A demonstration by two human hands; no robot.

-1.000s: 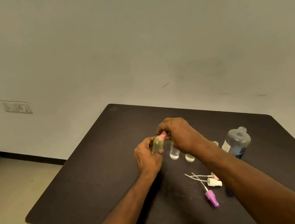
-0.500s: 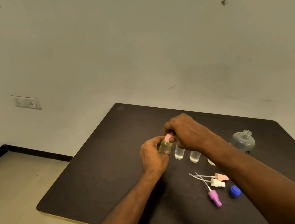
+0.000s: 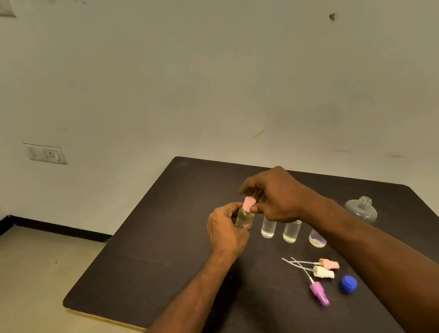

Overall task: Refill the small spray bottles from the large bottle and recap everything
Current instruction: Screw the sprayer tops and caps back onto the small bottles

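Observation:
My left hand point(image 3: 227, 232) grips a small yellowish spray bottle point(image 3: 244, 216) just above the dark table point(image 3: 146, 256). My right hand point(image 3: 276, 195) pinches the pink spray cap point(image 3: 249, 204) sitting on that bottle's neck. To the right stand two open clear small bottles point(image 3: 268, 227) point(image 3: 291, 231) and a third small bottle point(image 3: 317, 238), partly hidden by my right forearm. The large clear bottle point(image 3: 361, 209) stands uncapped at the far right. Three loose spray heads with dip tubes, pink point(image 3: 328, 263), white point(image 3: 323, 272) and purple point(image 3: 319, 293), lie near the blue cap point(image 3: 348, 284).
The table's left edge point(image 3: 97, 309) drops to a beige floor. A white wall stands behind the table, with a socket plate point(image 3: 46, 154) at the left.
The head view has shifted, so the table sits lower right in frame. My right hand's fingers have turned around the pink cap; the bottle stays in my left hand.

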